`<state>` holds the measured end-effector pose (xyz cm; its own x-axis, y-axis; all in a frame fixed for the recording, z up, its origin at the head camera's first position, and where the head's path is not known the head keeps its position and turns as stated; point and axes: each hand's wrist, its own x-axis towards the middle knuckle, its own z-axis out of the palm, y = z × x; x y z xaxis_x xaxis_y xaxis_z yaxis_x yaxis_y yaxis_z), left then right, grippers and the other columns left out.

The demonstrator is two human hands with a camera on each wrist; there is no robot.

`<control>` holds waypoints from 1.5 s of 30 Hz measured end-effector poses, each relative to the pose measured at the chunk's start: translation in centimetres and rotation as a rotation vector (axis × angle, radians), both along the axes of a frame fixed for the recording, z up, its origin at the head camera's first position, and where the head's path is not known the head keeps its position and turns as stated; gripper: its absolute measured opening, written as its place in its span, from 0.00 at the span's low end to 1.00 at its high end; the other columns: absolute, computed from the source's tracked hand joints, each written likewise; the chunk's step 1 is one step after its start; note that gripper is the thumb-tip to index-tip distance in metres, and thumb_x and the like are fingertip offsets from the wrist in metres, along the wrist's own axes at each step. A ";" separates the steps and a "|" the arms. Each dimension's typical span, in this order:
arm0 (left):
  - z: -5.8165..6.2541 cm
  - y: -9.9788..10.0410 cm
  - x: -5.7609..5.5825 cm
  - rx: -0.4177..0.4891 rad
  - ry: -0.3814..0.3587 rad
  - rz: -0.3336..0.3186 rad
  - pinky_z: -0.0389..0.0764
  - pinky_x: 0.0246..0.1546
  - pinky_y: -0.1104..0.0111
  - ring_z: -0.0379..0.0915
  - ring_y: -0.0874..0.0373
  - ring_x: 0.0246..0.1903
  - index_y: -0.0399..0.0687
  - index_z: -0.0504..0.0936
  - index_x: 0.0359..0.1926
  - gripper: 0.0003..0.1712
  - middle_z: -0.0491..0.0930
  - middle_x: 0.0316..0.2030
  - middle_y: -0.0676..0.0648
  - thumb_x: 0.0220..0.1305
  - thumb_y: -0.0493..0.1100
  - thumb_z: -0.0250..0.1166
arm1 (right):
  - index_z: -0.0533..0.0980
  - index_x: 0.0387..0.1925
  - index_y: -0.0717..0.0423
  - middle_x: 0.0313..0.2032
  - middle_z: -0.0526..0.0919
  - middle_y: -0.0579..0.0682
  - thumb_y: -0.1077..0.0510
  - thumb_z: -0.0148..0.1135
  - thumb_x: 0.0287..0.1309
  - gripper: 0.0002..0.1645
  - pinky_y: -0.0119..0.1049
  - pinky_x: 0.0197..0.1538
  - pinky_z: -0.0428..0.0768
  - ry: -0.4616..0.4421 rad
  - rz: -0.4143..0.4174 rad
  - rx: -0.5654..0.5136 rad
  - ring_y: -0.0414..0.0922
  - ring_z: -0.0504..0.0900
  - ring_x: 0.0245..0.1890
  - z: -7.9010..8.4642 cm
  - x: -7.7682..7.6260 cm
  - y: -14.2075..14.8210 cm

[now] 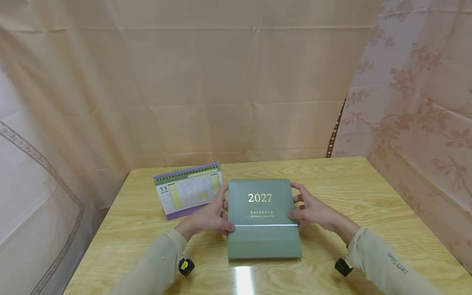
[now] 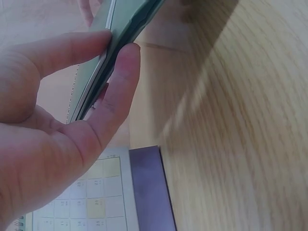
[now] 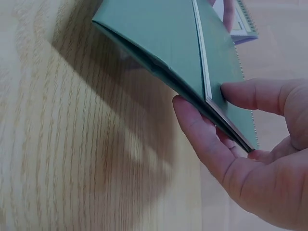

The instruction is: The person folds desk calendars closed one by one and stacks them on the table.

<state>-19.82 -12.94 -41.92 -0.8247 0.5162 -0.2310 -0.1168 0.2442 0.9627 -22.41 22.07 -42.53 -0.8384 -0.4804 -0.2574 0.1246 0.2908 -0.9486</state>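
A green spiral-bound desk calendar (image 1: 262,241) with "2027" in gold and a pale stripe across it faces the head camera. My left hand (image 1: 214,215) grips its left edge, thumb on the front and fingers behind. On the opposite edge, my right hand (image 1: 313,209) pinches it the same way. In the right wrist view the green calendar (image 3: 144,33) is tilted above the wood, its lower part folded at an angle and casting a shadow. Just left of my left hand stands a second desk calendar (image 1: 191,190) with a purple base, showing month 11.
The wooden table (image 1: 332,176) runs back to a beige curtain (image 1: 228,90). Floral cloth (image 1: 424,102) hangs along the right side and white cloth (image 1: 33,184) along the left. A bright reflection lies on the wood near the front.
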 end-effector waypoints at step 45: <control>-1.9 1.1 0.1 -0.134 0.103 -0.006 0.85 0.26 0.50 0.83 0.49 0.34 0.57 0.26 0.79 0.67 0.77 0.54 0.37 0.61 0.29 0.70 | 0.37 0.80 0.50 0.61 0.61 0.69 0.64 0.71 0.62 0.62 0.54 0.38 0.86 0.012 -0.002 0.081 0.55 0.80 0.44 -1.0 0.4 -0.3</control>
<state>-19.68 -11.87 -43.78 -0.8447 0.4911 -0.2128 -0.0178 0.3715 0.9283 -22.05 21.77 -43.50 -0.8427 -0.4566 -0.2852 0.1140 0.3664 -0.9234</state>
